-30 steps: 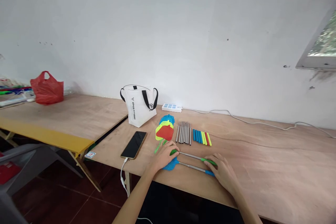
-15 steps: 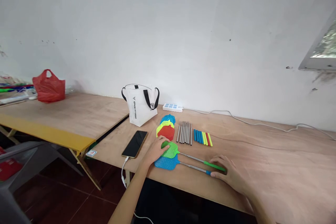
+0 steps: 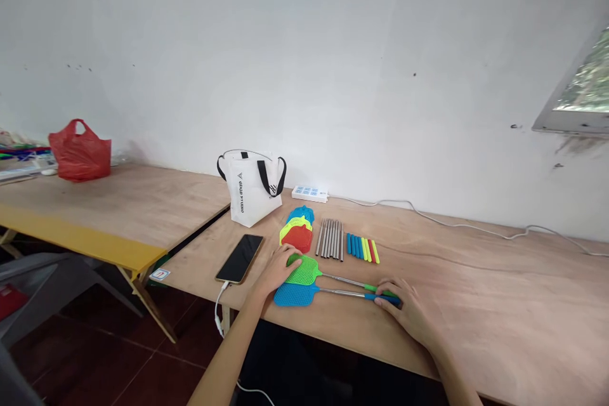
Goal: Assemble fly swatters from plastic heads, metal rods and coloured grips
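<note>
Two fly swatters lie side by side near the table's front edge, a green fly swatter point(image 3: 306, 271) and, closer to me, a blue fly swatter point(image 3: 295, 295). My left hand point(image 3: 278, 268) grips the left part of the green mesh head, thumb on top. Around the handle ends of both swatters curl the fingers of my right hand point(image 3: 404, 306), partly hiding the grips. Beyond them lie loose swatter heads: a red head point(image 3: 297, 238), a yellow head point(image 3: 291, 227) and blue heads point(image 3: 301, 214). Several metal rods point(image 3: 330, 240) and colored handle sleeves point(image 3: 363, 247) form rows to their right.
A phone point(image 3: 240, 258) with a charging cable lies left of my left hand. Behind it stand a white bag point(image 3: 250, 193) and a power strip point(image 3: 309, 193), whose cord runs along the wall. On the neighboring table point(image 3: 157, 203) sits a red plastic bag point(image 3: 80, 152).
My right hand has closed around the handles, and the blue handle now lies against the green one. My left hand stays on the green head. The view has shifted slightly.
</note>
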The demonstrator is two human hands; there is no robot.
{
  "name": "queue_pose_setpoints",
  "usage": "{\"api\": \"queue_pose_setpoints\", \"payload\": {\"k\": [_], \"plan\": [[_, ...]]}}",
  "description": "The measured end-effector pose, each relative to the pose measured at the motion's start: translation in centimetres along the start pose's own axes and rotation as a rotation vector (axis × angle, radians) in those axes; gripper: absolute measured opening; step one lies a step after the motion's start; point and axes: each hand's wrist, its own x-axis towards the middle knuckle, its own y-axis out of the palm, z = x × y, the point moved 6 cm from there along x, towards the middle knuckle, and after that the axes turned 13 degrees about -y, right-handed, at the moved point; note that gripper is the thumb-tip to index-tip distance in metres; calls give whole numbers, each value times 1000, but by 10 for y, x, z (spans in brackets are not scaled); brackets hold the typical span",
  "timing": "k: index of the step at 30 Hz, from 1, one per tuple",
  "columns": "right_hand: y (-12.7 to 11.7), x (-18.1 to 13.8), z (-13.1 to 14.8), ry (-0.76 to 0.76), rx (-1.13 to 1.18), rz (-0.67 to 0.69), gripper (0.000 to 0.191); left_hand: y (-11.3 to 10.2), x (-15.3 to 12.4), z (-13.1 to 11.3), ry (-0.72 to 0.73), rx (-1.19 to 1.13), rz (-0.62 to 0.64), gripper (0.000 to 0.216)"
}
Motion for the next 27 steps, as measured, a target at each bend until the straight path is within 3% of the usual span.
{"api": "queue_pose_setpoints", "payload": {"k": [7, 17, 21, 27], "plan": [[3, -3, -1, -6, 2, 16, 23, 0, 0, 6, -19, 47, -44, 28], [-8, -4, 4, -18, 206, -34, 22, -4, 2, 4, -39, -22, -13, 28], [-10, -2, 5, -12, 142, -92, 23, -7, 3, 1, -74, -122, -33, 35], [0, -2, 10, -66, -39, 11, 21, -6, 2, 2, -61, -79, -28, 30]]}}
